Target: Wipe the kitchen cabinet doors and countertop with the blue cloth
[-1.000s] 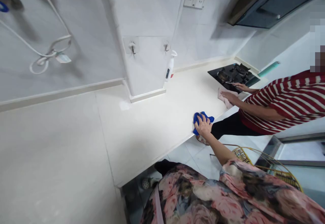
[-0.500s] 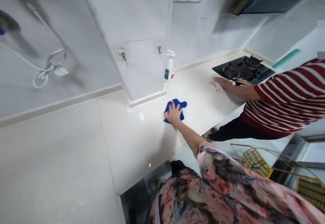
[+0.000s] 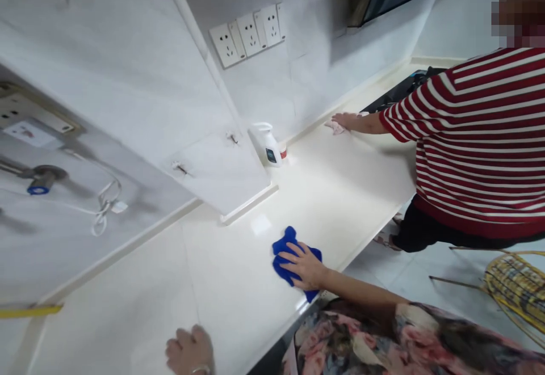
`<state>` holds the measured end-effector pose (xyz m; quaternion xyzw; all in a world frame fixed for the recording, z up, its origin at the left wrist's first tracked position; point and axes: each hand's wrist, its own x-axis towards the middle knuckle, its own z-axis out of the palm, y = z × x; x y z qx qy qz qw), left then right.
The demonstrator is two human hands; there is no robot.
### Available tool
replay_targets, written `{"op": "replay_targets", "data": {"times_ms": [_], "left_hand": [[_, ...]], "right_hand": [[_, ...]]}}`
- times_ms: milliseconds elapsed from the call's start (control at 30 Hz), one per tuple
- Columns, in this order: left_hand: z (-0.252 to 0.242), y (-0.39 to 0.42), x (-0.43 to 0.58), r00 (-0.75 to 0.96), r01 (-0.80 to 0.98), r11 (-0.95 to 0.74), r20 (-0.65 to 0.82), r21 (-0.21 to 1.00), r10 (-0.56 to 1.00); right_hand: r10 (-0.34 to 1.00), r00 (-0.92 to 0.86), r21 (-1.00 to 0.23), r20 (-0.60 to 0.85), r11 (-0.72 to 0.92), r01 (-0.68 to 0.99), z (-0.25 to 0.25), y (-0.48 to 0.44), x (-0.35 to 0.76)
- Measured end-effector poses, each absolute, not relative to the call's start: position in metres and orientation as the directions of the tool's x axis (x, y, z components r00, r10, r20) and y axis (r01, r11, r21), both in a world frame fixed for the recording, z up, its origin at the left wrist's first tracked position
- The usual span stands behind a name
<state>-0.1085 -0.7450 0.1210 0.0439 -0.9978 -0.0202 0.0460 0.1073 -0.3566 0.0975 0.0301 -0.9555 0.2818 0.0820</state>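
My right hand lies on a crumpled blue cloth and presses it against the white countertop, close to the front edge. Its fingers are spread over the fabric, gripping it from above. At the bottom of the view my left hand, with a bracelet at the wrist, rests on the counter with its fingers curled in. Nothing shows in it. Beyond the cloth, a white spray bottle stands upright in the corner behind the wall pillar, beside a small container with a red label.
To the right a co-worker in a red striped shirt presses a pale pink cloth onto the counter near a black gas hob. Wall hooks, sockets and a tap line the wall. A woven yellow basket stands lower right.
My right hand has drawn the blue cloth toward the counter's front edge. My left hand has come into view. The co-worker's pink cloth has moved toward the back wall. The view has shifted.
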Motion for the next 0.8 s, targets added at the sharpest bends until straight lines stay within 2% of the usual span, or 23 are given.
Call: {"op": "replay_targets", "data": {"times_ms": [133,233,400,500,633,700,800], "left_hand": [[0.119,-0.682,-0.111,-0.956,-0.146,0.982,0.237,0.119,-0.171],[0.116,-0.667,-0.104,-0.922,-0.179,0.975,0.322,0.134,-0.214],[0.111,-0.676,-0.100,-0.936,-0.172,0.979,0.293,0.110,-0.197],[0.108,-0.682,-0.103,-0.950,-0.171,0.981,0.250,0.093,-0.190],[0.105,-0.686,-0.105,-0.956,-0.174,0.982,0.228,0.071,-0.186],[0.104,-0.688,-0.105,-0.958,-0.179,0.982,0.217,0.064,-0.189],[0.104,-0.691,-0.105,-0.961,-0.181,0.982,0.203,0.054,-0.188]], "right_hand": [[0.213,-0.970,-0.476,0.122,0.870,0.131,0.098,-0.294,0.123],[0.375,-0.918,-0.404,0.131,0.865,0.296,0.101,-0.252,0.106],[0.477,-0.865,-0.375,0.153,0.838,0.396,0.107,-0.201,0.031],[0.520,-0.834,-0.429,0.184,0.806,0.408,0.107,-0.174,-0.023],[0.556,-0.799,-0.587,0.231,0.734,0.342,0.107,-0.139,-0.092],[0.552,-0.803,-0.660,0.224,0.693,0.292,0.106,-0.129,-0.123],[0.535,-0.821,-0.704,0.200,0.661,0.260,0.104,-0.124,-0.159]]}}
